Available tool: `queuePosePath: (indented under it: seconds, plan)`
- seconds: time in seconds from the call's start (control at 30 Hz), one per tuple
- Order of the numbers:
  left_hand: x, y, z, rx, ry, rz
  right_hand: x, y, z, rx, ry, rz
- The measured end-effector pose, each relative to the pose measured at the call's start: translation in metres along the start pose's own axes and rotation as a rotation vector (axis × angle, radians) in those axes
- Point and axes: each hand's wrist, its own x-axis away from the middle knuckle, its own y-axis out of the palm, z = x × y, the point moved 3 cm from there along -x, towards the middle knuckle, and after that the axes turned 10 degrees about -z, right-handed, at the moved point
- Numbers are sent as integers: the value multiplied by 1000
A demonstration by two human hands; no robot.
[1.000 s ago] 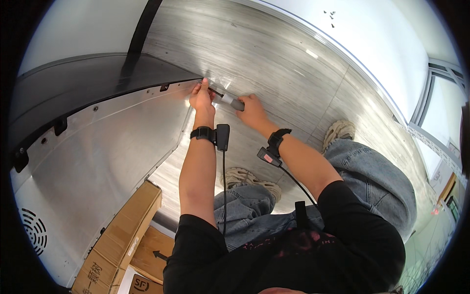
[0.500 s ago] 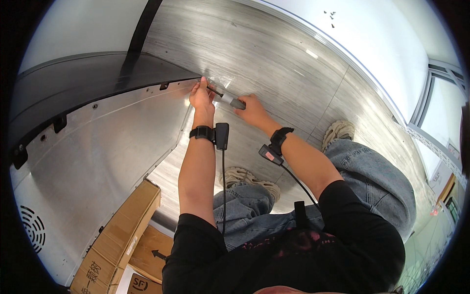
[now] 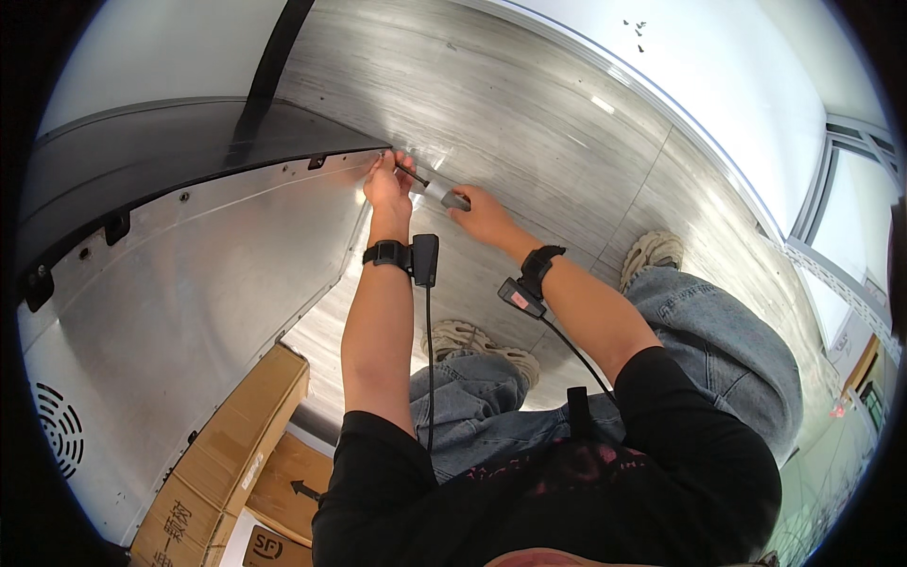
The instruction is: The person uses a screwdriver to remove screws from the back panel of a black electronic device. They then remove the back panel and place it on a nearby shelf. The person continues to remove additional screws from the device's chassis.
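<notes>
My right hand (image 3: 480, 215) is closed round the grey handle of a screwdriver (image 3: 444, 196). Its thin dark shaft slants up and left to the far corner of a large metal cabinet panel (image 3: 222, 255). There my left hand (image 3: 388, 184) curls its thumb and fingers round the front of the shaft, close against the panel's edge. The tip and whatever it meets are hidden among those fingers. A dark cabinet side (image 3: 198, 137) runs along the panel's far edge, where small black brackets (image 3: 116, 228) and holes show.
Cardboard boxes (image 3: 222, 454) stand against the panel at lower left. Wood-look flooring (image 3: 529, 113) lies beyond my hands, bounded by a white wall panel (image 3: 699, 66) at upper right. Black cords (image 3: 431, 359) run from the wrist devices along my forearms. My shoes (image 3: 652, 255) rest on the floor.
The screwdriver and my right hand have shifted slightly left, toward the cabinet corner. My left thumb sits a little lower, and its fingers stay at the shaft's front.
</notes>
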Motion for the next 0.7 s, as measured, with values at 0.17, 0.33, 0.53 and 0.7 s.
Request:
queuePosePath:
  seconds: [0.17,0.33,0.53,0.7]
  plan:
    - [-2,-6,3,-36,-8,41,6,-3,-13,53,24,-37]
    - [-4,-9,2,-33,-9,59,11,-5,-29,-326,241,-207]
    - [6,-2,3,48,-11,18,2,-1,-4,-224,32,-122]
    - [8,1,2,48,0,0,6,-2,-1,-202,26,-70]
